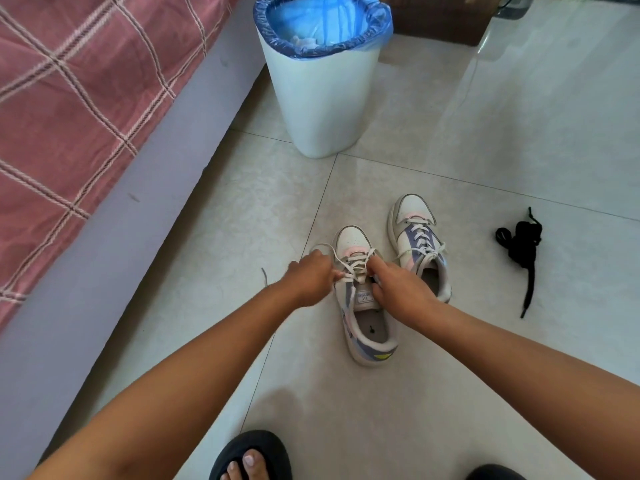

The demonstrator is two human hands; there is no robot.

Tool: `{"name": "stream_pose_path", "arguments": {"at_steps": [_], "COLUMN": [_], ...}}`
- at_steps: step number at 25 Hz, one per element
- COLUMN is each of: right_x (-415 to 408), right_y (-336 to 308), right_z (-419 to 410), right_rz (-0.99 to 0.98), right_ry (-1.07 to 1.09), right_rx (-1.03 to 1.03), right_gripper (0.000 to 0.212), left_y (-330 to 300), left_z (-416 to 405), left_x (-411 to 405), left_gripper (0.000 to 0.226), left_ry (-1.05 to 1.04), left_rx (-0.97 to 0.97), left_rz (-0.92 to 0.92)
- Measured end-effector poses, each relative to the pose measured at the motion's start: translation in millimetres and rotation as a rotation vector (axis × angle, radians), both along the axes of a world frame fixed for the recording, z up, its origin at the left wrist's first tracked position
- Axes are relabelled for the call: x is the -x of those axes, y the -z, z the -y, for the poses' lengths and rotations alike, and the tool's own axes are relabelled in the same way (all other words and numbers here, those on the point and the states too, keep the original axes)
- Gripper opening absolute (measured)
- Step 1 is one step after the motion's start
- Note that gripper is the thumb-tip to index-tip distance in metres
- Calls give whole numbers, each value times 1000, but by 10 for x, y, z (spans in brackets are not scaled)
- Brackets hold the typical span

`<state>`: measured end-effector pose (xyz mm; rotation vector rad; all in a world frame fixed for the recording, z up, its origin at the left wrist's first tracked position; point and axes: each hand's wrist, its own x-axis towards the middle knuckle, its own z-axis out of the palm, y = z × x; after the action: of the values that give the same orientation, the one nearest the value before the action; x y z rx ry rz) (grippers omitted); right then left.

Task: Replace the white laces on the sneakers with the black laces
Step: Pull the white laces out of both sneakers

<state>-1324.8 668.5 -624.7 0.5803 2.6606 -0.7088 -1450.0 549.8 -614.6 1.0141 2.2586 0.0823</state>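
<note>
Two white sneakers with purple and pink panels stand on the tiled floor. The nearer sneaker [367, 327] lies between my hands, its white lace [353, 263] loosened and looped out to the left. My left hand [311, 278] pinches that lace at the shoe's left side. My right hand [398, 289] grips the lace at the tongue on the right side. The second sneaker [419, 244] stands just behind and to the right, laced in white. A bundle of black laces [519, 251] lies on the floor further right, one end trailing toward me.
A white bin [322, 109] with a blue liner stands behind the sneakers. A bed with a pink plaid cover [69, 109] runs along the left. My foot in a black slipper [249, 455] shows at the bottom edge.
</note>
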Motion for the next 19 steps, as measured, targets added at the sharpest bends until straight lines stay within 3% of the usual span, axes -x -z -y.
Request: {"name": "stream_pose_path", "arguments": {"at_steps": [3, 6, 9, 11, 14, 18, 19], "right_x": [35, 94, 120, 97, 39, 25, 30], "right_y": [0, 13, 22, 18, -10, -35, -38], "right_z": [56, 85, 107, 88, 6, -11, -2], "right_rz": [-10, -13, -26, -9, 25, 32, 30], "right_ry": [0, 22, 16, 38, 98, 105, 102], "right_rx": [21, 22, 24, 32, 28, 24, 24], "right_gripper": [16, 17, 19, 20, 19, 20, 20], "left_y": [40, -20, -75, -110, -140, -134, -108], "left_z": [216, 281, 286, 333, 447, 542, 558], "left_x": [210, 193, 149, 223, 450, 591, 590], "left_gripper": [29, 26, 23, 22, 30, 13, 25], "left_ry": [-55, -239, -331, -167, 220, 156, 109], "left_rx": [28, -222, -394, -309, -49, 207, 232], "left_rz": [44, 401, 552, 343, -287, -528, -541]}}
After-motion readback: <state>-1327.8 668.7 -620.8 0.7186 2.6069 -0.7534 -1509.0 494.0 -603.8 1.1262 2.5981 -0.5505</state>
